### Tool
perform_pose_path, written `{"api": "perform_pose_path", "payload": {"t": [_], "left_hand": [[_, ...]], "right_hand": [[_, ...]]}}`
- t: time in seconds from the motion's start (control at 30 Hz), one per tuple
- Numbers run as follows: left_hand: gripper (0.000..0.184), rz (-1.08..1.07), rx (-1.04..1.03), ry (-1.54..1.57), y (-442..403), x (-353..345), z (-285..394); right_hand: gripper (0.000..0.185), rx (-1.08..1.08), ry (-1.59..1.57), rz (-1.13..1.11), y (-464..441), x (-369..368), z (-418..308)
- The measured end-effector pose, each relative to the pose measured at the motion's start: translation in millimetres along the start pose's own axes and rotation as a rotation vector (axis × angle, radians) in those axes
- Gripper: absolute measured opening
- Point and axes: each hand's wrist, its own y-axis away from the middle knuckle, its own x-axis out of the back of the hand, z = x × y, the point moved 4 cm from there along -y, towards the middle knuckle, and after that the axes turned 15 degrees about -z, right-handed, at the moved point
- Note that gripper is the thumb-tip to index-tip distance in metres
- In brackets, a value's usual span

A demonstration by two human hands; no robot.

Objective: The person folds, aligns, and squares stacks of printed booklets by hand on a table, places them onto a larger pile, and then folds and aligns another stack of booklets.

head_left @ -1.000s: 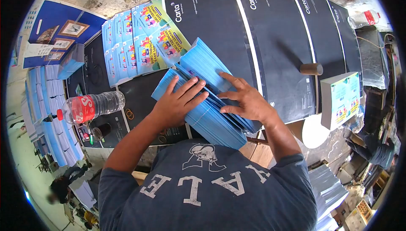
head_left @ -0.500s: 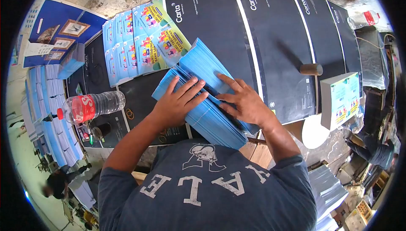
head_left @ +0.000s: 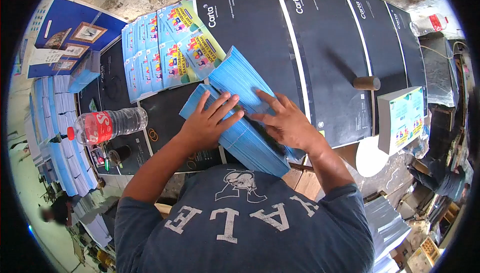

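Note:
Two long stacks of blue-edged folded booklets lie side by side at a slant on the black table. My left hand (head_left: 212, 125) rests over the nearer stack (head_left: 252, 148), fingers spread across its top edges. My right hand (head_left: 287, 123) touches the farther stack (head_left: 237, 73), with its fingers apart and bent and its fingertips near the dark gap between the stacks. Behind them, overlapping printed cover sheets (head_left: 182, 55) with colourful drawings lie on the table, partly covered by the farther stack.
A clear water bottle with a red label (head_left: 107, 126) lies at the left, near rubber bands (head_left: 153, 134). A cylinder (head_left: 367, 83) and a block of printed sheets (head_left: 404, 118) stand at the right. Piled paper stacks (head_left: 62, 138) are at the far left; another person (head_left: 57, 213) is below them.
The gap between the two stacks has widened a little, and my right hand has shifted slightly. My left hand has hardly moved. The person at the lower left has moved left.

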Motion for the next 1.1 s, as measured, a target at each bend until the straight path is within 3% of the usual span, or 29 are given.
{"api": "perform_pose_path", "payload": {"t": [0.23, 0.7, 1.1], "left_hand": [[0.07, -0.013, -0.017, -0.005, -2, 3, 1], [0.069, 0.008, -0.025, 0.046, -6, 7, 1], [0.07, -0.049, -0.021, 0.019, -5, 11, 1]], "right_hand": [[0.026, -0.07, -0.181, -0.07, 0, 5, -2], [0.044, -0.019, -0.204, 0.0, -1, 7, -1], [0.035, -0.03, -0.255, -0.022, 0, 7, 1]]}}
